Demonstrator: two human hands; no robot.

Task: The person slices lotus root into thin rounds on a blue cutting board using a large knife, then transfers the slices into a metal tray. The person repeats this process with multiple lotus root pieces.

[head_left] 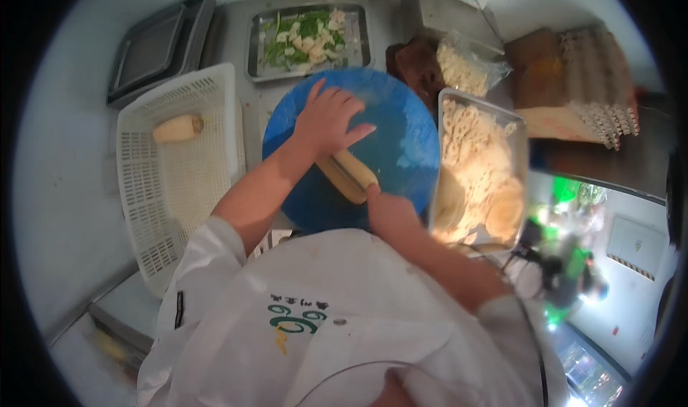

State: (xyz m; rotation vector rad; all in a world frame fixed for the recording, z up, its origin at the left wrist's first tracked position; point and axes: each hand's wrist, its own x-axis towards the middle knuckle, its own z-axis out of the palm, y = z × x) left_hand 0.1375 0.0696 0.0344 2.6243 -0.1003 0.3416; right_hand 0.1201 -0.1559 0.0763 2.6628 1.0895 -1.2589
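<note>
A pale, peeled lotus root (362,170) lies slantwise on the round blue cutting board (401,95). Along its length runs the thin dark line of a knife (349,169), seen nearly edge-on, with root showing on both sides of it. My right hand (390,210) is closed at the near end of the knife, wrapped round its handle, which is mostly hidden. At the far end of the root, my left hand (330,120) has its fingers and thumb spread, its palm side over the root's tip. Whether the palm presses on the blade or the root is hidden.
On the left, a white plastic basket (233,113) holds another lotus root (178,129). Behind the board is a metal tray (368,41) with greens and white pieces. A tray of sliced lotus root (476,163), a bag of pale pieces (462,66) and stacked cartons (573,84) stand right.
</note>
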